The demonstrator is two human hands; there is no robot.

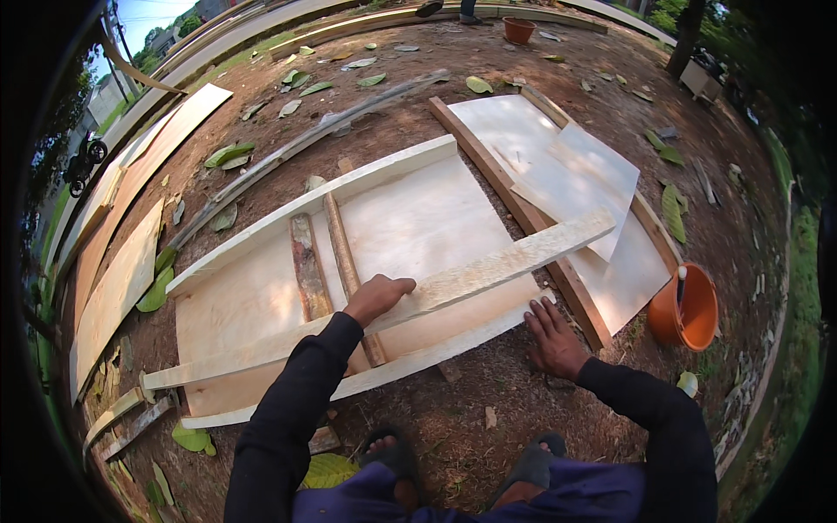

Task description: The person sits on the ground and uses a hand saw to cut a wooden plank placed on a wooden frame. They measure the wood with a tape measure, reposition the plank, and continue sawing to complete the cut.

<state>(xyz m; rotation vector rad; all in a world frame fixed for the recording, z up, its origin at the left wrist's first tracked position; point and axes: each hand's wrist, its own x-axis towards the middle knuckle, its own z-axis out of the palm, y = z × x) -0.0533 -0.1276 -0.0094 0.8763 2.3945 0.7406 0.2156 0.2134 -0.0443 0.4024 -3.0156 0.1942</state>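
Observation:
A long pale wooden plank (488, 268) lies slantwise across a shallow frame of plywood panel (427, 209) with raised side boards. My left hand (377, 299) is closed around the plank near its middle, thumb pointing right. My right hand (556, 342) is open, fingers spread, its fingertips at the right end of the near side board (462, 338). Two rough wood pieces, a bark-covered slab (309, 266) and a narrow round stick (342, 244), lie crosswise on the panel; the plank passes over the stick.
At right, a second frame with brown side boards (519, 209) holds loose pale sheets (580, 174). An orange bucket (683, 309) with a handled tool stands beside it. Plywood sheets (122, 283) lie left, a long beam (296, 144) beyond. A person's feet (466, 13) show far off.

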